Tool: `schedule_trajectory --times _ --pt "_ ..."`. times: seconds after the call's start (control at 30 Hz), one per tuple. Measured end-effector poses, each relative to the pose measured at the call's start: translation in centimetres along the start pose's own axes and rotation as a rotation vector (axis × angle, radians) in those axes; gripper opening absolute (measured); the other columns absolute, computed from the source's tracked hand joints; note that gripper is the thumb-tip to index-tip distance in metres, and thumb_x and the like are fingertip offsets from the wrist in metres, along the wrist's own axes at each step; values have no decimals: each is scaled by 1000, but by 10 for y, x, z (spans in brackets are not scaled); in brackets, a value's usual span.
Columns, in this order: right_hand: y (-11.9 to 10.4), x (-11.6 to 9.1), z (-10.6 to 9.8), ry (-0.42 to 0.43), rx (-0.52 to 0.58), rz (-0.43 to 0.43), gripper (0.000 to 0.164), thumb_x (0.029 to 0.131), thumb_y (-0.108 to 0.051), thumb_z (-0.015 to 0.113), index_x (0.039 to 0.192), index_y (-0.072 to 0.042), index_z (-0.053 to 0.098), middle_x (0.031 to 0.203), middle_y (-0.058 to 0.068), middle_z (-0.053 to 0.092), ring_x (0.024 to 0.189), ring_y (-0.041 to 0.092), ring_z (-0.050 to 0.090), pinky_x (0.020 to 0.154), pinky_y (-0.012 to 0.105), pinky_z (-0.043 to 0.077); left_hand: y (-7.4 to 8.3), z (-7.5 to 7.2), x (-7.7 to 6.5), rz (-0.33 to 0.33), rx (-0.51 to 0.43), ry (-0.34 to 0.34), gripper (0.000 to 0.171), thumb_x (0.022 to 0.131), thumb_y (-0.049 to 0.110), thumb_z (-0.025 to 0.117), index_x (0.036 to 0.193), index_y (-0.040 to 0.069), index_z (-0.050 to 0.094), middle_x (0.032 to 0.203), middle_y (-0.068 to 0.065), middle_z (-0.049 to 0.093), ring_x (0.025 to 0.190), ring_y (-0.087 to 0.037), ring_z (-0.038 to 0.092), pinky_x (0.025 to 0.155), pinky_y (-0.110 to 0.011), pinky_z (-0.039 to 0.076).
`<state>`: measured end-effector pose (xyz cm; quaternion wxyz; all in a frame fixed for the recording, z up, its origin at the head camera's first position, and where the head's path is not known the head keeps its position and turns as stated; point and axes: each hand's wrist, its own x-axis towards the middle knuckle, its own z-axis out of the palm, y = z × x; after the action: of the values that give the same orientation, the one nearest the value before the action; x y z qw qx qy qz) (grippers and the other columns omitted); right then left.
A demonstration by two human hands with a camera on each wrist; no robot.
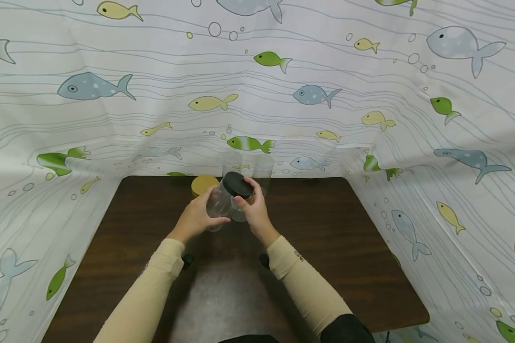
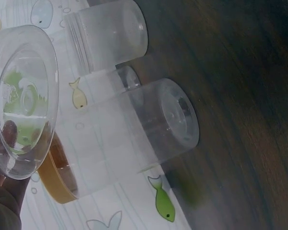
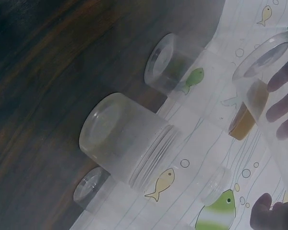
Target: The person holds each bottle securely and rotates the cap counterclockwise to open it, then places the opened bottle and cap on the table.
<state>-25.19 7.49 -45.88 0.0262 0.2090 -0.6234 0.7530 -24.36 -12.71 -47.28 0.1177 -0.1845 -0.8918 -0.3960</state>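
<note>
My left hand (image 1: 193, 218) grips the side of a clear plastic jar (image 1: 218, 202), which is tilted above the table. A black lid (image 1: 238, 185) sits over the jar's mouth, and my right hand (image 1: 258, 210) holds it with the thumb on the near side and fingers round the far edge. In the left wrist view the round bottom of the held jar (image 2: 29, 96) shows, with fingers seen through the plastic. Just behind stands a clear jar with a yellow lid (image 1: 204, 185). Beside it is a shorter lidless jar (image 3: 129, 139) with a threaded neck.
Tall clear containers (image 1: 263, 170) stand near the back edge of the dark wooden table (image 1: 317, 247). A white sheet with printed fish (image 1: 257, 109) hangs behind the table and along both sides.
</note>
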Motion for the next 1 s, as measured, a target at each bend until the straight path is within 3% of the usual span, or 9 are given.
schedule_trajectory --times 0.17,0.3,0.5,0.57,0.73,0.83,1.0 --pt "-3 -1 -1 22 -82 7 89 89 -49 74 153 -2 34 157 18 26 125 27 51 96 26 47 -1 1 -1 1 0 -2 107 68 40 95 154 11 38 131 -17 62 112 -34 63 91 -54 53" --pt "-20 -3 1 33 -144 6 75 95 -34 73 149 5 39 151 21 25 122 29 49 98 30 46 -2 1 -1 10 3 4 106 68 39 96 153 11 39 129 -16 63 111 -34 63 92 -53 53" --pt "-36 -6 0 -12 -203 -3 61 99 -19 68 149 5 41 152 23 30 127 34 47 99 36 46 -2 1 0 15 2 10 106 67 39 96 152 10 40 129 -17 63 110 -34 63 92 -53 53" --pt "-26 -3 -6 -26 -188 -22 61 99 -23 69 148 2 43 153 20 33 129 32 46 97 39 47 -2 1 0 15 0 10 106 67 39 96 152 9 40 129 -17 63 110 -34 63 92 -53 53" --pt "-7 3 -15 -60 -134 -40 54 101 -7 62 150 2 41 156 21 34 137 31 40 98 37 44 -3 1 -1 21 -7 12 106 67 38 96 152 8 40 128 -17 63 110 -34 63 92 -54 53" --pt "-20 0 -12 -91 -136 -31 55 99 5 57 150 8 37 157 26 30 140 34 37 100 31 42 -4 1 -1 21 -14 12 106 67 37 96 152 9 39 129 -17 63 110 -34 63 92 -54 53" --pt "-28 -2 -10 -115 -107 -22 55 100 6 55 151 10 34 157 27 30 137 34 41 100 29 44 -5 2 -1 14 -16 10 106 68 36 96 153 9 39 130 -17 63 111 -35 63 92 -55 53"
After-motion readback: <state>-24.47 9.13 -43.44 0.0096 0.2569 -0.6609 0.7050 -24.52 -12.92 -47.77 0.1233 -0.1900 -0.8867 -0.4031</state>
